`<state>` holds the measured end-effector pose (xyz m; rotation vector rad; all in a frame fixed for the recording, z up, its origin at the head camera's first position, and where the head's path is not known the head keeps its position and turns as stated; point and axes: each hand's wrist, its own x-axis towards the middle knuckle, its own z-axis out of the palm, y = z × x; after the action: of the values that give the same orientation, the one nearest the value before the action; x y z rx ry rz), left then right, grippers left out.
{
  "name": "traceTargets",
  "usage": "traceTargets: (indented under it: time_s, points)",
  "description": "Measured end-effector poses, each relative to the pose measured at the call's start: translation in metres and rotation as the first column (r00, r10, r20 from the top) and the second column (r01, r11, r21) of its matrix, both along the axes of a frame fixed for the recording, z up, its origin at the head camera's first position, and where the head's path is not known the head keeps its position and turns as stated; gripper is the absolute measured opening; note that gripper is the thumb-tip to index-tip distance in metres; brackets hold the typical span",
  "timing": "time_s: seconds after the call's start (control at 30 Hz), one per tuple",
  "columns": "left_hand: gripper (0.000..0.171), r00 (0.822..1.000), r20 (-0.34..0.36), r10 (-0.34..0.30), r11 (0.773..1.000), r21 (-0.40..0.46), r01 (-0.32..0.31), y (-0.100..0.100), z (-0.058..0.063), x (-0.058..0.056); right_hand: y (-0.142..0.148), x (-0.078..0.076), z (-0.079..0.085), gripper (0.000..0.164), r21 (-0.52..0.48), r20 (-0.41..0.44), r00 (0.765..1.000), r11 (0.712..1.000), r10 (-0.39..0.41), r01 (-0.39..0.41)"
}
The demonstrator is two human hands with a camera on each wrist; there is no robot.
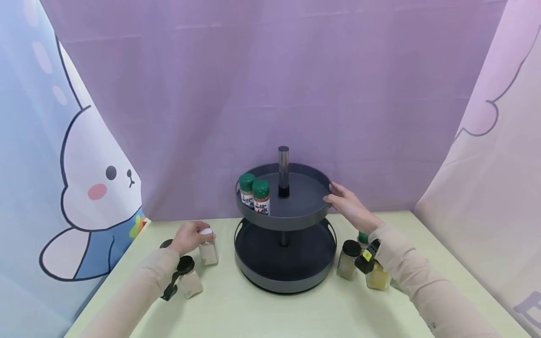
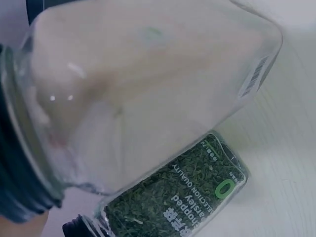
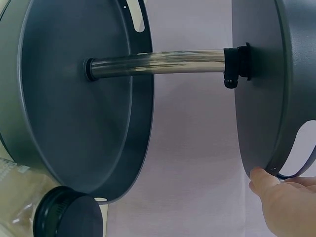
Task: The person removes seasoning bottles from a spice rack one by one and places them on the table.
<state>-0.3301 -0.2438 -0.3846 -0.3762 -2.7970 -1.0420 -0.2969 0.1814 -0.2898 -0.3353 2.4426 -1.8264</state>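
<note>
On the left, my left hand [image 1: 188, 238] pinches the white cap of a clear spice jar [image 1: 209, 253] with pale contents, upright on the table. A dark grey two-tier turntable rack [image 1: 274, 284] stands in the middle. My right hand [image 1: 351, 207] grips the right rim of its upper tray [image 1: 304, 188], the thumb on the outside and fingers at the handle slot, as the right wrist view shows. Two green-capped spice bottles [image 1: 261, 197] stand at the left of that tray. The bare lower tray [image 3: 69, 113] lies beneath it.
Beside my left wrist stand a black-capped jar of pale powder [image 1: 190, 280] and a chopped parsley jar [image 2: 173, 197]. Near my right forearm are a black-capped jar [image 1: 348, 260], a yellow-filled jar [image 1: 377, 278] and a green cap [image 1: 363, 237]. A purple curtain [image 1: 270, 94] hangs behind.
</note>
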Motion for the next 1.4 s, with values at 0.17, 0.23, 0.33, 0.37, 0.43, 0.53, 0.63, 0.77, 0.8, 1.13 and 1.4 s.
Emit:
traceTargets:
  time_s: [0.17, 0.23, 0.33, 0.37, 0.43, 0.53, 0.63, 0.77, 0.8, 1.13, 1.4]
  points:
    - [0.043, 1.000, 0.011, 0.008, 1.000, -0.008, -0.007, 0.0002, -0.0011, 0.0002, 0.0007, -0.0001, 0.0010, 0.072, -0.004, -0.004, 1.000, 1.000, 0.000, 0.000]
    - [0.043, 1.000, 0.024, 0.016, 1.000, -0.008, -0.015, 0.0002, -0.0015, 0.0006, 0.0013, -0.0004, 0.0006, 0.072, -0.007, -0.004, 1.000, 1.000, 0.002, -0.002]
    - [0.043, 0.999, 0.033, 0.023, 1.000, -0.013, -0.023, 0.0009, -0.0017, 0.0016, 0.0021, -0.0005, -0.0002, 0.072, -0.009, -0.004, 1.000, 1.000, 0.004, -0.004]
    - [0.043, 0.999, 0.032, 0.024, 1.000, -0.015, -0.024, 0.0012, -0.0017, 0.0019, 0.0024, -0.0006, -0.0005, 0.072, -0.009, -0.005, 1.000, 1.000, 0.006, -0.006]
    - [0.043, 0.999, 0.028, 0.025, 0.999, -0.022, -0.024, 0.0019, -0.0014, 0.0025, 0.0027, -0.0006, -0.0007, 0.072, -0.006, -0.007, 1.000, 1.000, 0.006, -0.006]
    - [0.042, 1.000, 0.018, 0.017, 0.999, -0.031, -0.016, 0.0029, -0.0007, 0.0019, 0.0031, -0.0010, -0.0008, 0.072, -0.008, -0.010, 1.000, 1.000, 0.001, -0.001]
    - [0.041, 1.000, 0.015, 0.013, 0.999, -0.036, -0.013, 0.0039, -0.0007, 0.0020, 0.0024, -0.0007, -0.0015, 0.071, -0.018, -0.010, 1.000, 1.000, -0.007, 0.006]
    - [0.041, 0.999, 0.028, 0.027, 0.999, -0.043, -0.026, 0.0036, -0.0021, 0.0050, 0.0008, 0.0005, -0.0043, 0.071, -0.024, 0.000, 1.000, 1.000, -0.008, 0.008]
    - [0.041, 0.999, 0.033, 0.028, 0.999, -0.046, -0.027, 0.0031, -0.0027, 0.0055, 0.0005, 0.0008, -0.0050, 0.071, -0.024, 0.002, 1.000, 1.000, -0.006, 0.006]
    - [0.037, 0.998, 0.037, 0.044, 0.997, -0.065, -0.041, 0.0008, -0.0007, 0.0037, -0.0004, -0.0002, -0.0034, 0.071, -0.041, -0.018, 1.000, 0.999, 0.006, -0.007]
    - [0.040, 0.995, 0.094, 0.039, 0.998, -0.044, -0.035, 0.0015, 0.0007, 0.0070, -0.0020, 0.0005, -0.0025, 0.072, -0.059, -0.004, 1.000, 0.998, -0.011, 0.011]
